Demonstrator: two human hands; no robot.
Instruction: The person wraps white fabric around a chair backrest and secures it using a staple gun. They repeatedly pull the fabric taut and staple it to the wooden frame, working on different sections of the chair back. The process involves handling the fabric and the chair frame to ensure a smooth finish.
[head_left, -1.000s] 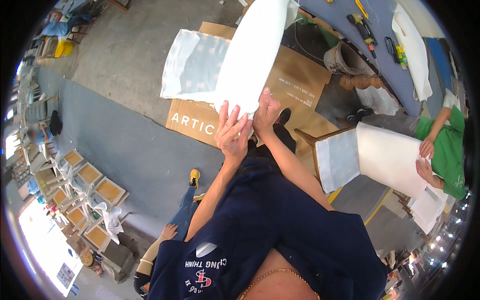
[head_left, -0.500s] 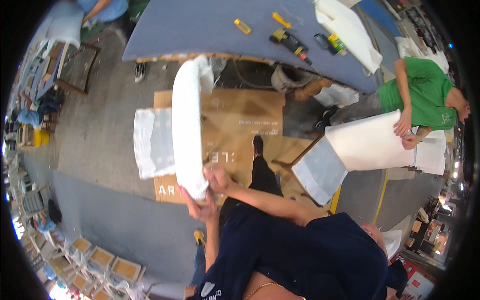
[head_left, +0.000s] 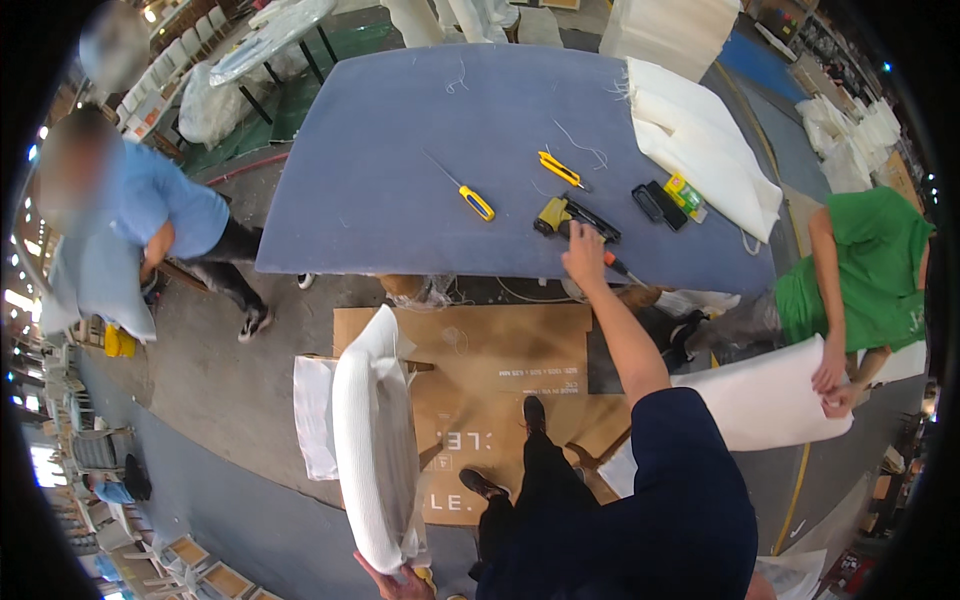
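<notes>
A white upholstered chair (head_left: 375, 450) stands tilted over the cardboard, its long padded edge facing up and a wooden leg poking out on its right. At the bottom of the view my left hand (head_left: 395, 582) holds the padded lower end, fingers curled round the fabric and partly hidden. My right arm stretches forward to the blue-grey table. There my right hand (head_left: 583, 255) closes over the handle of a yellow and black staple gun (head_left: 592, 217), which lies on the tabletop. An orange fitting (head_left: 614, 262) shows just beside that hand.
On the table (head_left: 400, 160) lie a screwdriver (head_left: 476, 203), a yellow utility knife (head_left: 560, 168), a black case (head_left: 658, 204), a small box (head_left: 685, 196) and white fabric (head_left: 690, 140). Cardboard (head_left: 470, 350) covers the floor. A person in green (head_left: 860, 270) works at right, another in blue (head_left: 165, 200) at left.
My right hand has left the chair and moved forward onto the staple gun. My left hand still holds the padded end. The view has tilted up, showing more of the table.
</notes>
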